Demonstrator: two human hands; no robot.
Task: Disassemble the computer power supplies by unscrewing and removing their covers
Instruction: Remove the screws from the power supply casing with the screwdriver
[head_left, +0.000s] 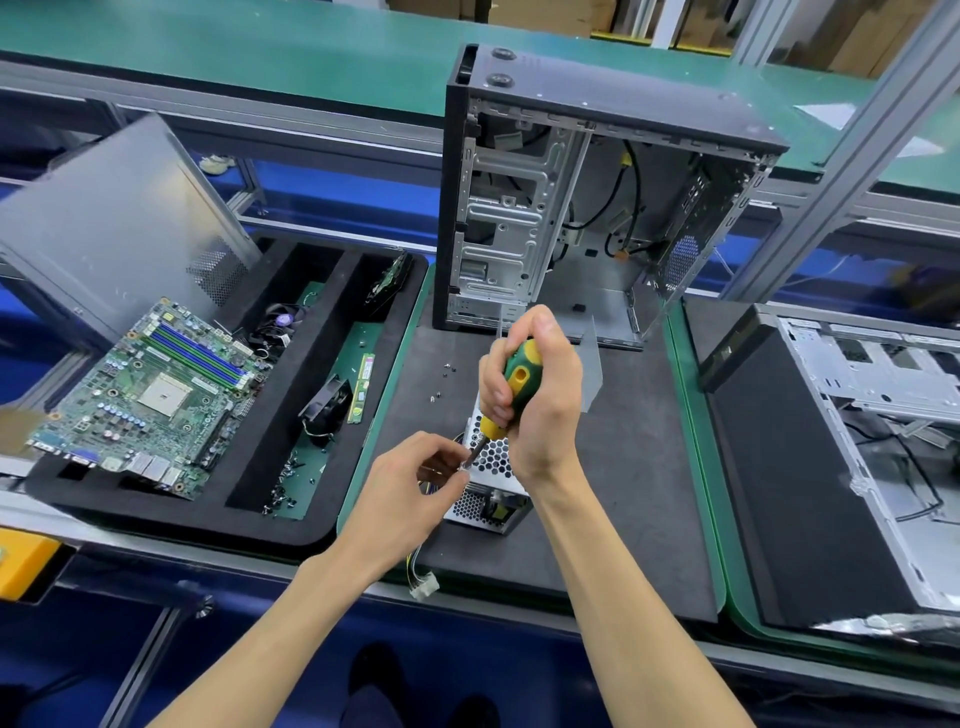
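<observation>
While the right hand (535, 387) curls tightly around the green and yellow handle of a screwdriver (511, 387), holding it nearly upright, its dark shaft slants down and to the left toward the upper left corner of a small silver power supply (485, 499). The left hand (410, 491) sits just beside that corner, thumb and forefinger pinched together around the tip of the shaft; whether a screw lies between them is too small to tell. The power supply rests on a dark grey mat (623, 467), directly under and between both hands, its honeycomb-perforated face turned upward. A bundle of coloured wires ending in a white connector (425, 587) trails from it toward the near edge of the bench.

A few loose screws (441, 384) lie on the mat just beyond the hands. Behind them stands an open, stripped computer case (571, 208), upright. To the left, a black foam tray (260, 514) holds a green motherboard (150, 395), a memory stick (362, 382), a small black fan (327, 402) and a scatter of screws. A grey metal side panel (119, 218) leans behind the tray. At far right, a second case (831, 457) lies on its side. No writing or brand is legible.
</observation>
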